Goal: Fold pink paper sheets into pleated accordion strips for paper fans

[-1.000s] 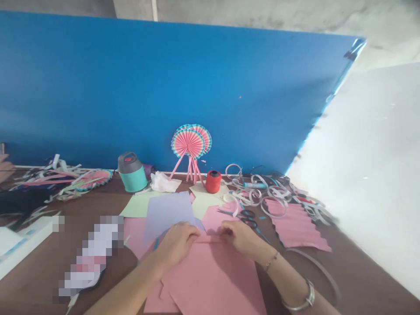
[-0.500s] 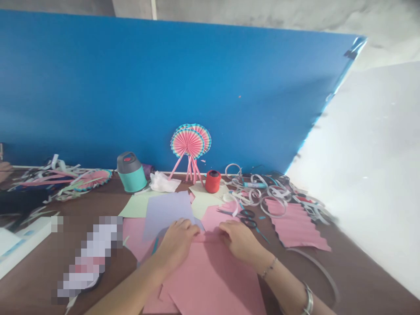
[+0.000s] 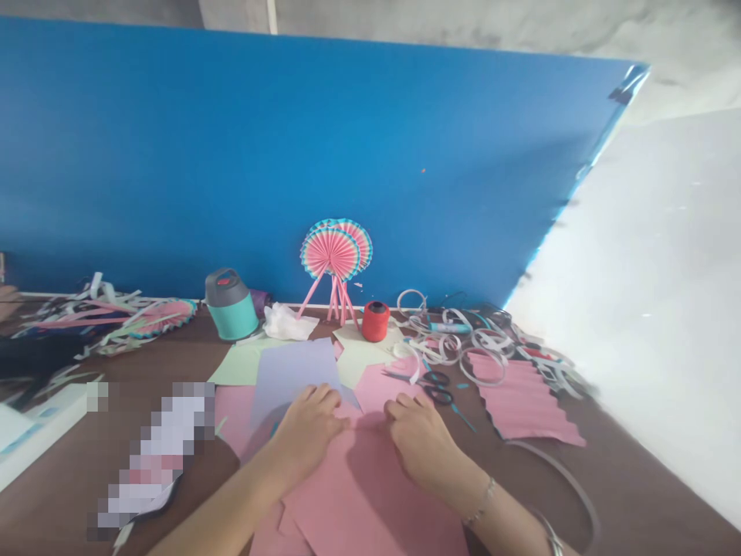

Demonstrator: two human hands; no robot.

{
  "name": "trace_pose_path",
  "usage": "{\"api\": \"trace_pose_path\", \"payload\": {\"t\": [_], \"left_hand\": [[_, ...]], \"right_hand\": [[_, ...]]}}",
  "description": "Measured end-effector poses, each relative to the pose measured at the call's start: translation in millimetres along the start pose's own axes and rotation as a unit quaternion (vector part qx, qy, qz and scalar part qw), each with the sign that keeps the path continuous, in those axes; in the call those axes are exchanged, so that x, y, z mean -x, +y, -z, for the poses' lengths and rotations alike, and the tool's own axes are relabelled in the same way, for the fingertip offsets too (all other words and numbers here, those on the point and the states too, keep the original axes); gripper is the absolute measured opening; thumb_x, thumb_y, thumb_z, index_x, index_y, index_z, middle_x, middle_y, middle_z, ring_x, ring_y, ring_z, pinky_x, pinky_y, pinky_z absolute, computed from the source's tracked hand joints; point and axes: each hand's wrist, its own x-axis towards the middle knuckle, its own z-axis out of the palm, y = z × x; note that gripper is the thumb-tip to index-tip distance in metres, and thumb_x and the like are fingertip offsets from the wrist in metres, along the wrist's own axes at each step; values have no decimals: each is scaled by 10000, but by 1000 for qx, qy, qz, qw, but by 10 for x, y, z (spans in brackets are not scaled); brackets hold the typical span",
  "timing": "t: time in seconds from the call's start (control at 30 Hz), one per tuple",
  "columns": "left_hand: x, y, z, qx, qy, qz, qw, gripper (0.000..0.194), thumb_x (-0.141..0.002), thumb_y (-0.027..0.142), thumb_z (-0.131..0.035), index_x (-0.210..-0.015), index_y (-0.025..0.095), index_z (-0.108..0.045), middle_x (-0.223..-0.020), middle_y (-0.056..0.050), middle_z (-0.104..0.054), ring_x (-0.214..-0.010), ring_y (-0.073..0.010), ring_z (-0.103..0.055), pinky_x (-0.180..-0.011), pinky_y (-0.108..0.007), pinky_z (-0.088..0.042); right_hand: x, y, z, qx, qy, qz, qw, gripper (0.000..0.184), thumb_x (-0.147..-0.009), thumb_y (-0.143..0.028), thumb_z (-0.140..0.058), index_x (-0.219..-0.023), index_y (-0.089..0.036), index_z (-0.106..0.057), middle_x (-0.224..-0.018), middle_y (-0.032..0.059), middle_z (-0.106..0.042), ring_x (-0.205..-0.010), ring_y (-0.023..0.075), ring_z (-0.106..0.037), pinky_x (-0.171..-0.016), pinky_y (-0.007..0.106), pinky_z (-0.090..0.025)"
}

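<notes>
A sheet of pink paper (image 3: 376, 494) lies in front of me. My left hand (image 3: 309, 428) pinches its far edge, fingers curled, at the left. At the right of the same edge, my right hand (image 3: 420, 436) is closed on the paper too, fingertips bent down. A faint crease runs between the two hands. Beyond my left hand lies a lilac sheet (image 3: 295, 374), over pale green paper (image 3: 237, 367). Black-handled scissors (image 3: 438, 392) rest just past my right hand. Farther right is a pleated pink sheet (image 3: 526, 398).
Pink round paper fans (image 3: 331, 251) lean against the blue partition (image 3: 347, 131). Near them stand a red thread spool (image 3: 376, 323) and a teal container (image 3: 232, 313). Curled white strips (image 3: 483, 351) clutter the back right. A blurred-out object (image 3: 159, 455) lies left. Another person's hand (image 3: 7, 297) shows far left.
The narrow folded band at the paper's far edge shows less now. My left hand has shifted slightly left, and my right fingers have curled down more. Both still hold the paper.
</notes>
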Motion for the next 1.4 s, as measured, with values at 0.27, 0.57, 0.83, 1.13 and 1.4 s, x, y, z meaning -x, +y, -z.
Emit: {"api": "trace_pose_path", "payload": {"t": [0.27,0.57,0.83,1.13,1.4], "left_hand": [[87,-142,89,86,-23,51,995,341,-754,90,-500,-922,281,-727,-930,-45,-620,-932,-232,-524,-808,-370,-380],[47,-322,23,242,29,87,966,280,-795,186,-497,-994,247,-684,-968,-14,-675,-928,-186,-592,-839,-279,-424],[-19,-278,5,348,77,124,926,255,-802,225,-473,-914,191,-699,-904,-20,-715,-795,-164,-617,-721,-235,-444],[-26,-271,-10,430,47,123,893,263,-833,337,-503,-887,185,-711,-902,-35,-718,-843,-184,-617,-749,-247,-442],[-17,-406,7,552,-31,143,821,458,-790,508,-565,-967,113,-714,-723,-47,-668,-627,-131,-547,-556,-224,-402]], "right_hand": [[-19,95,-107,-21,30,19,999,227,-785,-71,-474,-882,-140,-667,-948,104,-633,-902,223,-538,-756,345,-307],[-165,339,-214,-276,195,27,941,297,-717,-42,-467,-863,-166,-694,-830,56,-695,-791,181,-609,-727,276,-418],[-182,341,-210,-346,232,33,908,185,-803,-165,-510,-805,-182,-695,-799,55,-697,-793,200,-618,-756,311,-439],[-202,319,-249,-380,195,24,904,151,-809,-282,-612,-765,-190,-724,-749,38,-694,-756,186,-605,-749,319,-442],[-223,453,-251,-542,85,-8,836,215,-744,-344,-649,-797,-151,-727,-823,57,-719,-747,196,-644,-690,299,-492]]}}
